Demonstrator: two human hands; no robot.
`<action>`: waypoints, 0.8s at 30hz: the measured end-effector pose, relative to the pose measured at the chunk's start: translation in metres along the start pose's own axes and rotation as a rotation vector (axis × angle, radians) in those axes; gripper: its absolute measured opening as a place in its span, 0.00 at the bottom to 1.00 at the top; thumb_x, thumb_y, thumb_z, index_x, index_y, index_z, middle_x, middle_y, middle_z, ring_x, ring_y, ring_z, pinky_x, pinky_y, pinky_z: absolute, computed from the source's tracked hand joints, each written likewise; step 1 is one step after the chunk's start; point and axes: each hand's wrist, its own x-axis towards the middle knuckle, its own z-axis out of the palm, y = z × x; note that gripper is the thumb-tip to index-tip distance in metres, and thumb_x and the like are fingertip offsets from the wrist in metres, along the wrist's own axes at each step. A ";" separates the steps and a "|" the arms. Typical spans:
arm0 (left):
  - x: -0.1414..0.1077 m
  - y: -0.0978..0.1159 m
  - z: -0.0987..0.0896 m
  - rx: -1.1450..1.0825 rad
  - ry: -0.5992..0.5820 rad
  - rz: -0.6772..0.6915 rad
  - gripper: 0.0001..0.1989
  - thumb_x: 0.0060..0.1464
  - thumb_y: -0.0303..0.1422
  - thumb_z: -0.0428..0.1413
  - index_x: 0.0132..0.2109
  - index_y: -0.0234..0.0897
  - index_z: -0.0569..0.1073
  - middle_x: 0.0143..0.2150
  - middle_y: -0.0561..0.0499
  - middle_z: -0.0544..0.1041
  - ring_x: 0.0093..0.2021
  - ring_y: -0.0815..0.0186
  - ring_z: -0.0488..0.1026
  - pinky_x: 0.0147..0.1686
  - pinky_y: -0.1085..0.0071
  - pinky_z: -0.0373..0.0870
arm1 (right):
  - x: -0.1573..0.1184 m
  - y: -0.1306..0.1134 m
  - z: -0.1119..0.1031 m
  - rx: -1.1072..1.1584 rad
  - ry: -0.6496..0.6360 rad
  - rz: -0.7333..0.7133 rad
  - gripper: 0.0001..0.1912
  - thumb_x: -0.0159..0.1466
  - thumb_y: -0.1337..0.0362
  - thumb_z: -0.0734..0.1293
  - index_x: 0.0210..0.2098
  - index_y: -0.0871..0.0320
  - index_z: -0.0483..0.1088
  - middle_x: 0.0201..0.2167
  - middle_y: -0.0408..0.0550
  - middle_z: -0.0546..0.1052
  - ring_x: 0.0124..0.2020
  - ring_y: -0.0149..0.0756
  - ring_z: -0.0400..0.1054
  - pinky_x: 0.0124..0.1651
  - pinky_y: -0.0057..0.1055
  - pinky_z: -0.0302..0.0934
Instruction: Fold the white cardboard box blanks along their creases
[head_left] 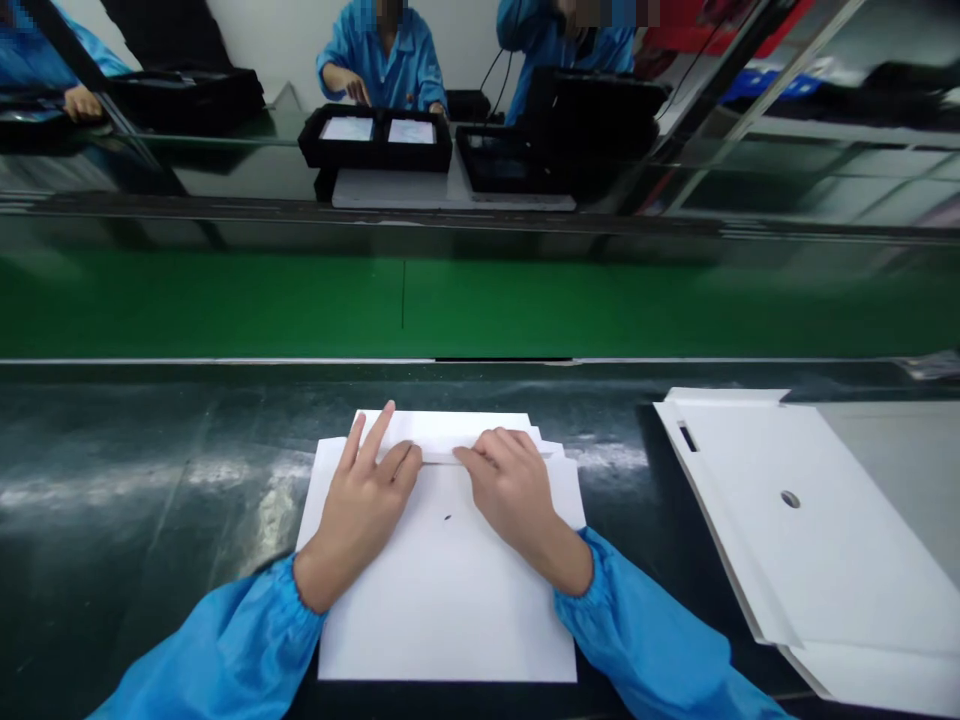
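Note:
A white cardboard sheet (450,590) with a small dark mark lies flat on the dark table in front of me. Along its far side a narrow flap (442,450) stands folded up. My left hand (371,490) grips this flap between thumb and curled finger, while two of its fingers stretch out over the far edge. Close by on the right, my right hand (514,490) has its fingers bent over the same flap, with the thumb pressed at the fold. A short gap separates the two hands. The fingertips behind the flap are partly hidden.
Several white die-cut cardboard sheets (825,540) are stacked on the right, with a round hole and a slot in the top one. Beyond the dark table (150,490) runs a green belt (225,305). People in blue work behind it, near black cases (375,155).

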 end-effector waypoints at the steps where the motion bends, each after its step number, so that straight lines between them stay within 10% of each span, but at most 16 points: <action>1: -0.002 0.005 0.001 0.008 0.009 0.021 0.13 0.66 0.20 0.56 0.55 0.32 0.77 0.52 0.42 0.82 0.75 0.41 0.62 0.74 0.40 0.60 | -0.003 -0.003 0.000 0.012 0.006 -0.006 0.12 0.73 0.74 0.64 0.40 0.55 0.78 0.32 0.45 0.77 0.37 0.38 0.70 0.44 0.38 0.58; 9: -0.021 0.024 0.022 -0.085 0.031 0.084 0.33 0.71 0.34 0.49 0.77 0.27 0.56 0.73 0.34 0.67 0.73 0.48 0.67 0.73 0.50 0.62 | -0.031 -0.024 -0.013 0.002 -0.245 -0.047 0.26 0.77 0.60 0.61 0.71 0.65 0.63 0.74 0.54 0.65 0.77 0.43 0.50 0.77 0.46 0.48; 18: -0.042 0.010 0.011 -0.145 -0.028 0.005 0.36 0.70 0.39 0.50 0.79 0.33 0.52 0.77 0.38 0.60 0.75 0.46 0.61 0.74 0.45 0.61 | -0.050 -0.007 -0.026 0.006 -0.320 0.107 0.27 0.77 0.65 0.59 0.74 0.61 0.59 0.76 0.48 0.59 0.80 0.37 0.42 0.82 0.46 0.31; 24: -0.065 0.001 0.003 -0.123 -0.140 -0.033 0.40 0.68 0.37 0.53 0.81 0.37 0.47 0.78 0.35 0.56 0.76 0.37 0.56 0.70 0.34 0.64 | -0.069 0.008 -0.043 -0.069 -0.254 0.215 0.26 0.75 0.69 0.60 0.72 0.61 0.64 0.73 0.50 0.66 0.78 0.38 0.51 0.82 0.50 0.38</action>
